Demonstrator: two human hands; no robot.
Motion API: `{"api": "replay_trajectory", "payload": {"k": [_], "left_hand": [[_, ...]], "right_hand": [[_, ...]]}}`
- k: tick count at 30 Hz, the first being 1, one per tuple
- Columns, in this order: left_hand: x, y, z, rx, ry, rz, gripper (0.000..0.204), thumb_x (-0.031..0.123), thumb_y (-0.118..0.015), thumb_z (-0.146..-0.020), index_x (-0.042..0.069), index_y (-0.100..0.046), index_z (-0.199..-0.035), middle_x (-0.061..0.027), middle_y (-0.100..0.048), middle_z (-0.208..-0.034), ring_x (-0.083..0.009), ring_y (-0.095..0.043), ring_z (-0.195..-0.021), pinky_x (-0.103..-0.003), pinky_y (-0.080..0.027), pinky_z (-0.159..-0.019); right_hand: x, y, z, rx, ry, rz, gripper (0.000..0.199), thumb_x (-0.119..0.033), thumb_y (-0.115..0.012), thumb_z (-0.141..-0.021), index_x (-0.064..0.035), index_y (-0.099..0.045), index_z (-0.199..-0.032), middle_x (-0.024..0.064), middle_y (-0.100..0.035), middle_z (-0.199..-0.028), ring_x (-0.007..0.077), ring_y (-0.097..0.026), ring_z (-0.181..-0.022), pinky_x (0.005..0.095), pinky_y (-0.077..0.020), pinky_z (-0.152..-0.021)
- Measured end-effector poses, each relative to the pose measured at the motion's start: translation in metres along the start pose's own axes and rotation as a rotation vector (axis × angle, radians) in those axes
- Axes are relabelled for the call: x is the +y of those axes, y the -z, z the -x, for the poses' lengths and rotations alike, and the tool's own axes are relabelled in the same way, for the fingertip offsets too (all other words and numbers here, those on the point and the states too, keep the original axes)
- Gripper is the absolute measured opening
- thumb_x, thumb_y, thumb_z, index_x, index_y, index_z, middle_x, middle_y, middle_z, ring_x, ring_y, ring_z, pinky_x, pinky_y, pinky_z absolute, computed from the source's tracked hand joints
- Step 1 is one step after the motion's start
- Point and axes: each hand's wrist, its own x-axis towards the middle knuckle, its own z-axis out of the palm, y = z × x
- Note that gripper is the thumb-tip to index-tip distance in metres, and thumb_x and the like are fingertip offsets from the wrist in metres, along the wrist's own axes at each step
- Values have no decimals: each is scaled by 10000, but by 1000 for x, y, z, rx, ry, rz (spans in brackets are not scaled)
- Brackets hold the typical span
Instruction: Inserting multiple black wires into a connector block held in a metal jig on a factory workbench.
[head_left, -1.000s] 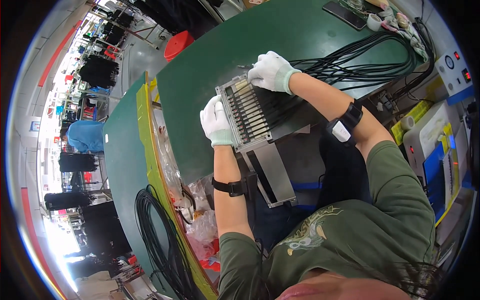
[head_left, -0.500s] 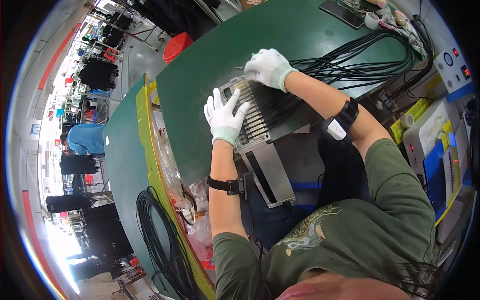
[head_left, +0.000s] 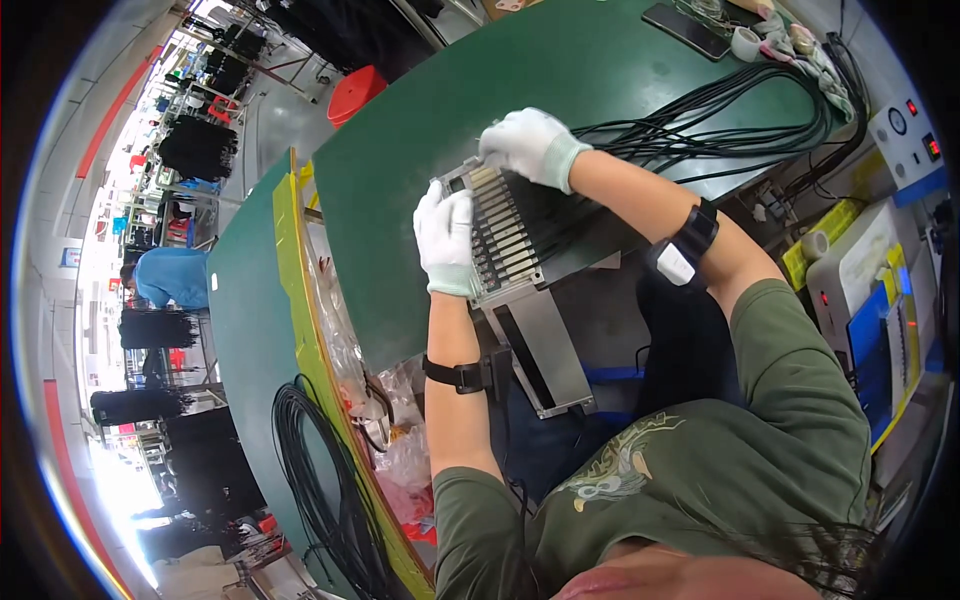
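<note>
My left hand point(head_left: 443, 237) has drawn back to the rack's point(head_left: 505, 235) long left edge on the table point(head_left: 375, 200); my right hand point(head_left: 526, 146) curls at its far end. I can't tell if either holds anything.

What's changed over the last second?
The right hand shifted slightly left, toward the far end of the slotted metal fixture. The left hand spread over it, then drew back to its left edge. The fixture, black cables and phone stayed put.

grey floor point(head_left: 277, 118) beyond green table point(head_left: 372, 205)
</note>
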Motion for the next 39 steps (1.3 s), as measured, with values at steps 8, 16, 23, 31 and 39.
{"api": "replay_trajectory", "payload": {"k": [8,16,23,31,39], "left_hand": [[0,-3,-2,174,103,497,157,123,-624,-937,-21,-688,-933,-154,-643,-1213,-273,-568,-1147,-367,-424,-1014],[10,5,0,235,-19,316,147,103,-639,-919,-14,-684,-841,-171,-615,-1261,-266,-552,-1172,-374,-409,-1031],[1,2,0,144,6,494,133,68,-624,-920,-14,-688,-837,-177,-606,-1263,-246,-553,-1166,-357,-420,-1010],[8,6,1,184,370,825,201,94,-564,-963,-43,-700,-905,-159,-616,-1240,-185,-546,-1163,-321,-430,-974],[1,4,-4,301,209,409,308,133,-514,-1015,-74,-589,-1231,-106,-674,-1109,-135,-614,-984,-268,-487,-899]], "right_hand": [[-44,-9,12,-37,194,-70,193,-355,-678,-834,-166,-680,-872,57,-695,-859,259,-671,-857,410,-508,-785],[-36,9,8,-180,97,-73,229,-367,-706,-805,-147,-675,-860,51,-690,-849,269,-662,-874,406,-489,-795],[-49,-15,18,113,263,-33,152,-315,-706,-807,-172,-681,-850,33,-676,-788,263,-651,-879,384,-468,-823],[-17,10,12,-142,61,103,103,-276,-702,-810,-188,-704,-863,56,-691,-804,271,-664,-864,401,-488,-767],[-7,8,12,-4,138,-160,125,-310,-653,-846,-220,-725,-894,45,-694,-818,270,-660,-855,410,-486,-771]]}}
